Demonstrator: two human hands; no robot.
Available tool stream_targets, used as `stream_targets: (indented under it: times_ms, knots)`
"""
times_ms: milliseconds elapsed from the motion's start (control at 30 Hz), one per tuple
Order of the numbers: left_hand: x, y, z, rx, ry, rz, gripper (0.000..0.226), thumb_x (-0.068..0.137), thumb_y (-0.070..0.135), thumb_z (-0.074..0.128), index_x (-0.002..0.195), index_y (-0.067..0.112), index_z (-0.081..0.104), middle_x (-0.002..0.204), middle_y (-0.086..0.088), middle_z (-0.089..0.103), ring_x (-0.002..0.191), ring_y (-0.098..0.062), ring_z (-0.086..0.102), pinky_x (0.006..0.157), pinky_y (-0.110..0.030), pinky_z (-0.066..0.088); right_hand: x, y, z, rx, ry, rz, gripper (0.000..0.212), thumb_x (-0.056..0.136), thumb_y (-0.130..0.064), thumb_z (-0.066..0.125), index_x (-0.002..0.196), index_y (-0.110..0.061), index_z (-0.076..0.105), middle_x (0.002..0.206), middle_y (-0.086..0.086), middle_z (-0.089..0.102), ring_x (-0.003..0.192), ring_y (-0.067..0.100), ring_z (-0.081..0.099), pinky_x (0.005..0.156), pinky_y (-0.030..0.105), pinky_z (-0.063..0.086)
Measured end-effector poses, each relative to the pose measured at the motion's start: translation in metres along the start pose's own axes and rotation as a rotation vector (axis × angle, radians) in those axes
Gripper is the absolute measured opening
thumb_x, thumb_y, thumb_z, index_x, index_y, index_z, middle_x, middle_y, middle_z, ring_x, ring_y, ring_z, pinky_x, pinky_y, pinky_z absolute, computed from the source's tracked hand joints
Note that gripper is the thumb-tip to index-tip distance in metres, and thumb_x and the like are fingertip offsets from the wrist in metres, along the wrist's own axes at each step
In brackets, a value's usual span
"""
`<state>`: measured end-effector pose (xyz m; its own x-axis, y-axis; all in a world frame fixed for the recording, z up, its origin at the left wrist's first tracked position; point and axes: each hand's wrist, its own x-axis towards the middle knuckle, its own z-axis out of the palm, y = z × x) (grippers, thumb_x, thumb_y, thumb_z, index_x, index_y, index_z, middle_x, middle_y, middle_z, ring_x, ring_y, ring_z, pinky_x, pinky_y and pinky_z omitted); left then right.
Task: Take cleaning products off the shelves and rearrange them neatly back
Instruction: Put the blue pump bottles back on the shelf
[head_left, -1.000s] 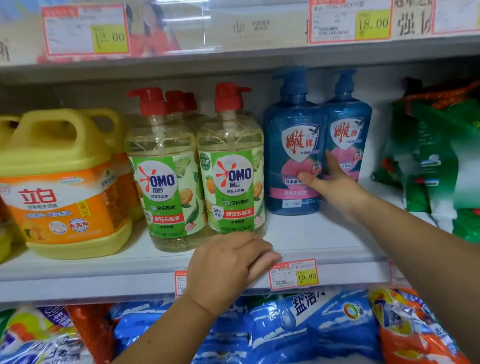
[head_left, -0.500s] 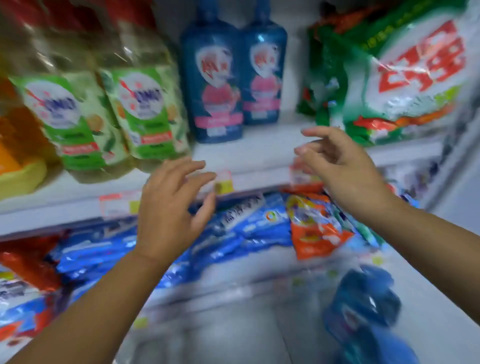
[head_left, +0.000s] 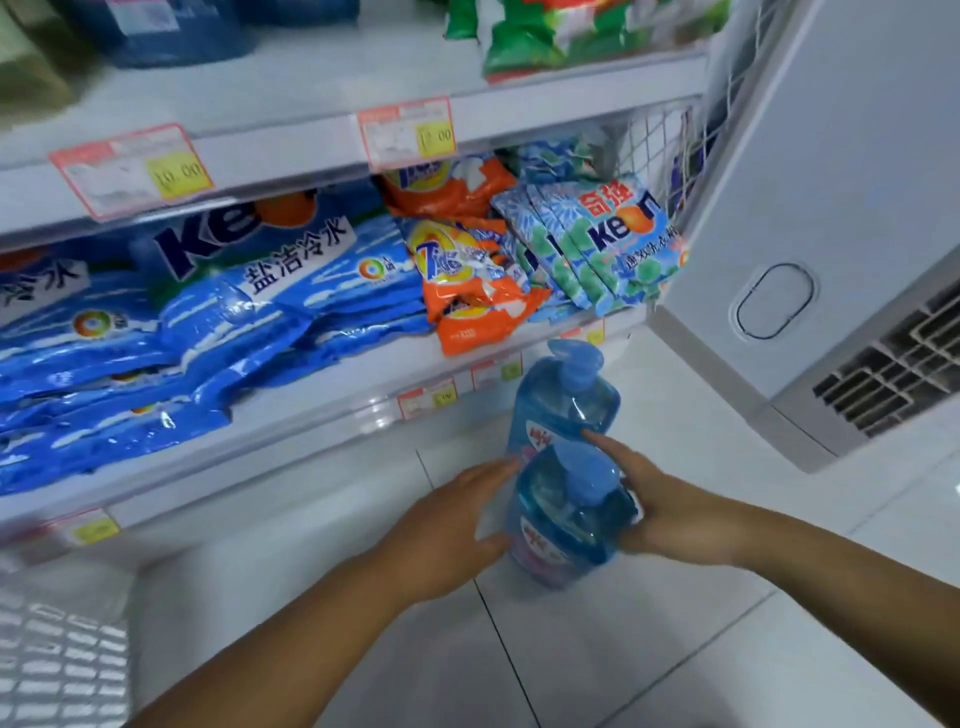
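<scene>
Standing on the white tiled floor (head_left: 675, 649), just before the front edge of the lowest shelf (head_left: 311, 431), were two blue pump bottles of detergent, touching. The left hand (head_left: 452, 525) pressed the nearer bottle (head_left: 566, 525) on its left side and the right hand (head_left: 670, 514) on its right, fingers fairly straight, the right forefinger reaching the farther bottle (head_left: 563, 400). Blue Keon bags (head_left: 234, 322) and orange Tide bags (head_left: 467, 291) lay on that shelf
</scene>
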<state>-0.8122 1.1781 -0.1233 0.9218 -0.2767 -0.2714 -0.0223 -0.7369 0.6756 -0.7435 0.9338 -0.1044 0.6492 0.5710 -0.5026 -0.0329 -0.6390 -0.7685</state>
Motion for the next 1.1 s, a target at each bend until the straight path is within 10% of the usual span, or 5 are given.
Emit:
stream_targets:
  times_ms: [200,500,700,933,1100]
  knots:
    - [0.000,0.003,0.008,-0.209,0.010,-0.048,0.074,0.092,0.025,0.066,0.132,0.064,0.017,0.144,0.023,0.046,0.120,0.007,0.048,0.094,-0.008,0.040,0.010,0.013,0.049,-0.062,0.405,-0.056,0.091,0.051,-0.057,0.089,0.127,-0.055,0.039,0.126,-0.017,0.054,0.111,0.008,0.060,0.089,0.030,0.057]
    - [-0.010,-0.012,-0.037,-0.307,0.051,-0.141,0.109,0.070,0.042,0.086,0.152,0.044,0.016,0.152,0.019,0.035,0.129,-0.003,0.042,0.099,-0.024,0.044,0.012,-0.064,0.014,0.127,0.318,-0.099,0.084,0.061,-0.019,0.092,0.128,-0.040,0.044,0.118,-0.019,0.062,0.100,0.007,0.066,0.070,0.022,0.059]
    - [-0.031,-0.008,-0.097,-0.432,0.060,-0.073,0.087,0.069,0.024,0.089,0.129,0.056,0.036,0.121,0.033,0.058,0.113,0.009,0.056,0.086,-0.016,0.054,0.007,-0.153,-0.010,0.181,0.233,-0.307,0.092,0.044,-0.038,0.097,0.124,-0.040,0.051,0.111,-0.013,0.070,0.096,0.009,0.072,0.076,0.033,0.061]
    - [-0.060,0.008,-0.154,-0.506,0.456,-0.006,0.073,0.061,0.014,0.092,0.119,0.043,0.059,0.112,0.019,0.070,0.105,0.001,0.065,0.085,-0.023,0.056,0.003,-0.199,0.002,0.256,0.241,-0.528,0.113,0.048,-0.030,0.094,0.143,-0.040,0.036,0.118,-0.021,0.069,0.105,0.005,0.069,0.076,0.024,0.059]
    - [-0.068,0.048,-0.203,-0.414,0.644,0.157,0.085,0.055,0.020,0.096,0.122,0.051,0.054,0.115,0.025,0.067,0.109,0.004,0.062,0.091,-0.027,0.053,0.002,-0.241,-0.027,-0.004,0.408,-0.582,0.081,0.062,-0.026,0.093,0.132,-0.030,0.052,0.107,-0.025,0.069,0.098,-0.009,0.065,0.083,0.017,0.055]
